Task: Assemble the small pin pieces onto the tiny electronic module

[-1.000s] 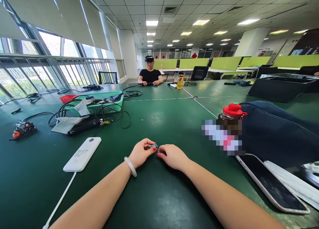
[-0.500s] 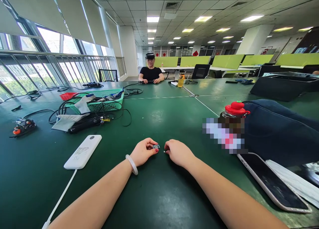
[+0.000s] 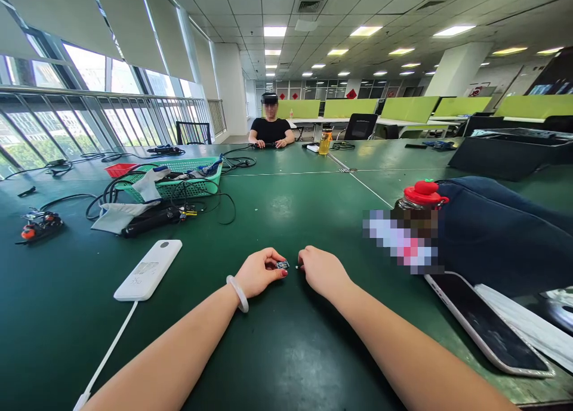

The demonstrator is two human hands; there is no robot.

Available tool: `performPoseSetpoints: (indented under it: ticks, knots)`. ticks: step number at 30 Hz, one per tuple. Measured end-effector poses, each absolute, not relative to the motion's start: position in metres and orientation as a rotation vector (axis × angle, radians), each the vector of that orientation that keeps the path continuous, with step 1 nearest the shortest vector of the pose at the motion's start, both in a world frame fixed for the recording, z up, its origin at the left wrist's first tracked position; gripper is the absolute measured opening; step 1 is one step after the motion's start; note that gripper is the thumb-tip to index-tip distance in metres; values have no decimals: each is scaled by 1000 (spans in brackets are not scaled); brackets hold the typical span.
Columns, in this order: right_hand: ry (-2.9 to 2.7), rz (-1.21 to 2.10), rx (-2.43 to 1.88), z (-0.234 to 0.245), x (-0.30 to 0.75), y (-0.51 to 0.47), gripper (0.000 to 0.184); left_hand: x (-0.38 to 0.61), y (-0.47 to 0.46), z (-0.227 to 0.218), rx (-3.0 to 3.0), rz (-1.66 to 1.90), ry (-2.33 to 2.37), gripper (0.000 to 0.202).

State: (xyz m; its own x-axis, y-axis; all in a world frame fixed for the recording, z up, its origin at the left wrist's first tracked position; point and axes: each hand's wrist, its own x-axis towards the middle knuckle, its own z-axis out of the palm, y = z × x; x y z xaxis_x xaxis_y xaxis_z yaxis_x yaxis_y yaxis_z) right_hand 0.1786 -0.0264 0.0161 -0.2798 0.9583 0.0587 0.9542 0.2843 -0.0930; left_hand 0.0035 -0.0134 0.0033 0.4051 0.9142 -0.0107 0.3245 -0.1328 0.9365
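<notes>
My left hand (image 3: 259,272), with a pale bangle on the wrist, rests on the green table (image 3: 286,351) and pinches a small dark electronic part (image 3: 282,265) between thumb and fingertips. My right hand (image 3: 321,271) lies just to its right, fingers curled, pinching a tiny pale piece (image 3: 297,267) that I cannot make out. A narrow gap separates the two hands.
A white power bank (image 3: 148,269) with a cable lies to the left. A green basket (image 3: 174,183) with wires and cloths sits behind it. A red-capped bottle (image 3: 414,220), dark cloth (image 3: 496,232) and phone (image 3: 486,324) are on the right. A person sits at the far end (image 3: 271,130).
The hands were touching over the small part a second ago. My right hand has drawn a little to the right, and a tiny pale piece now shows at its fingertips.
</notes>
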Motion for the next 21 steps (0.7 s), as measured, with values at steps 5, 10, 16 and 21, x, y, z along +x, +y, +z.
performPoseSetpoints:
  ticks: [5,10,16,21]
  knots:
    - [-2485,40,-1826,19,176,-26,18,3,-12,3,1674,744,1102,23]
    - [-2332,-22,-1761,23,175,-28,17,3,-12,1,1678,758,1095,25]
    - [-2467,-73,-1513,24,165,-36,16,4,-14,3,1695,755,1094,20]
    - [-2593,-135,-1443,25,162,-38,15,4,-13,4,1708,770,1060,18]
